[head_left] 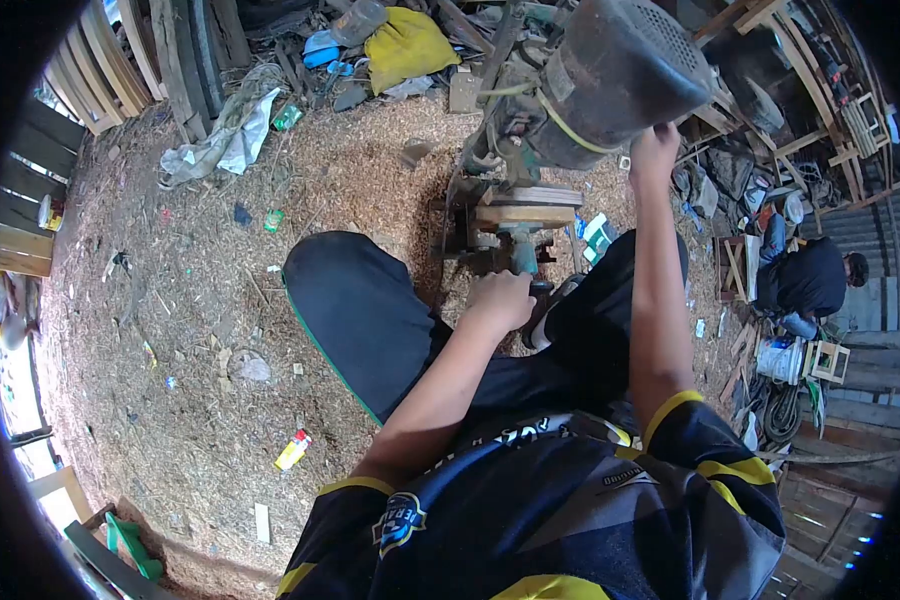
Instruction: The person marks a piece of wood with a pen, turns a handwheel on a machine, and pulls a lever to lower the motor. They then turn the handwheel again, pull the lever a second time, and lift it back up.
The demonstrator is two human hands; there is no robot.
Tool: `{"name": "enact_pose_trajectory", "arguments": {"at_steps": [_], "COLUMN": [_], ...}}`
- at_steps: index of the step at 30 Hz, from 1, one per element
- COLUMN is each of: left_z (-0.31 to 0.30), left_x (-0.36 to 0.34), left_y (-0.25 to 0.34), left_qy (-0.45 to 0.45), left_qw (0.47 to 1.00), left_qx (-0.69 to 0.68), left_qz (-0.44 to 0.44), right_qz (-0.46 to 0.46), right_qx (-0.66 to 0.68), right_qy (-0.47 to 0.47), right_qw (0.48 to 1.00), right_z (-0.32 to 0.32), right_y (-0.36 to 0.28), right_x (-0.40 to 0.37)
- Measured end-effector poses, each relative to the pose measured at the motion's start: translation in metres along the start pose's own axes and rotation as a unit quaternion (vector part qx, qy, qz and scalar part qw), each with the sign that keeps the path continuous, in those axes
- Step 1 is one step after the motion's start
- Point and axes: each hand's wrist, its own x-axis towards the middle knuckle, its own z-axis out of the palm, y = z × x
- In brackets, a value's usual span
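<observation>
A machine with a large, dusty motor housing (pixel 625 85) stands in front of me. Below the motor, a wooden piece (pixel 526 215) rests across the machine's metal base, with a greenish screw part (pixel 520 250) beneath it. My left hand (pixel 502 300) is closed low at the front of the machine, close to that screw part; what its fingers grip is hidden. Raised to the right edge of the motor housing, my right hand (pixel 655 150) is also closed. The housing and the hand itself hide whatever it holds. My knees are spread on either side of the base.
Wood shavings cover the ground (pixel 200 350). A yellow sack (pixel 410 48) and a pale crumpled sack (pixel 220 145) lie at the back, near leaning planks (pixel 180 70). At the right, a person in dark clothes (pixel 810 280) sits bent beside a wooden frame (pixel 827 362) and coiled hose (pixel 782 412).
</observation>
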Motion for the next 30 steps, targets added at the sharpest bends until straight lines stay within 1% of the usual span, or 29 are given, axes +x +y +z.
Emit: {"name": "enact_pose_trajectory", "arguments": {"at_steps": [2, 3, 4, 5, 7, 8, 10, 12, 13, 16, 17, 21, 24, 25, 28, 29, 30], "left_z": [0.003, 0.003, 0.004, 0.004, 0.005, 0.006, 0.007, 0.008, 0.012, 0.024, 0.026, 0.036, 0.040, 0.047, 0.055, 0.055, 0.055], "left_x": [-0.002, -0.002, -0.004, -0.005, -0.005, -0.003, 0.000, 0.004, 0.008, 0.019, 0.021, 0.026, 0.029, 0.035, 0.044, 0.044, 0.044], "left_y": [0.001, 0.001, 0.001, 0.002, 0.003, 0.002, 0.003, 0.006, 0.007, 0.011, 0.013, 0.018, 0.018, 0.014, 0.011, 0.012, 0.014], "left_qy": [0.001, 0.004, 0.009, 0.016, 0.024, 0.026, 0.020, 0.004, -0.001, -0.021, -0.030, -0.032, -0.034, -0.030, -0.064, -0.086, -0.083], "left_qw": [1.000, 1.000, 1.000, 1.000, 1.000, 0.999, 0.999, 0.999, 0.999, 0.997, 0.996, 0.993, 0.992, 0.991, 0.987, 0.985, 0.985], "left_qx": [-0.003, -0.002, -0.001, -0.001, 0.009, 0.017, 0.029, 0.037, 0.044, 0.060, 0.062, 0.075, 0.076, 0.075, 0.085, 0.097, 0.094], "left_qz": [0.004, 0.007, -0.001, -0.009, -0.017, -0.018, -0.023, -0.027, -0.031, -0.047, -0.054, -0.083, -0.100, -0.105, -0.120, -0.114, -0.117], "right_qz": [-0.076, -0.005, 0.064, 0.131, 0.063, 0.057, 0.042, 0.089, 0.084, 0.083, 0.084, 0.074, 0.094, 0.054, 0.070, 0.028, 0.052], "right_qx": [-0.028, 0.116, 0.258, 0.395, 0.271, 0.228, 0.139, 0.113, 0.145, 0.218, 0.231, 0.157, 0.164, 0.177, 0.115, 0.053, 0.067], "right_qy": [-0.044, -0.032, -0.019, -0.008, -0.010, -0.018, -0.033, -0.064, -0.087, -0.124, -0.126, -0.130, -0.137, -0.150, -0.119, -0.094, -0.067], "right_qw": [0.996, 0.993, 0.964, 0.909, 0.960, 0.972, 0.989, 0.987, 0.982, 0.964, 0.961, 0.976, 0.972, 0.971, 0.984, 0.994, 0.994], "right_z": [-0.004, 0.003, 0.010, 0.015, 0.020, 0.018, 0.020, 0.015, 0.014, 0.012, 0.014, 0.007, 0.001, -0.002, -0.018, -0.028, -0.037], "right_y": [0.013, 0.015, 0.016, 0.015, 0.024, 0.027, 0.008, -0.008, 0.009, 0.028, 0.050, 0.044, 0.037, 0.045, 0.079, 0.094, 0.119], "right_x": [0.030, 0.043, 0.057, 0.068, 0.075, 0.072, 0.052, 0.033, 0.037, 0.033, 0.042, 0.027, 0.014, 0.012, -0.003, -0.013, -0.024]}}
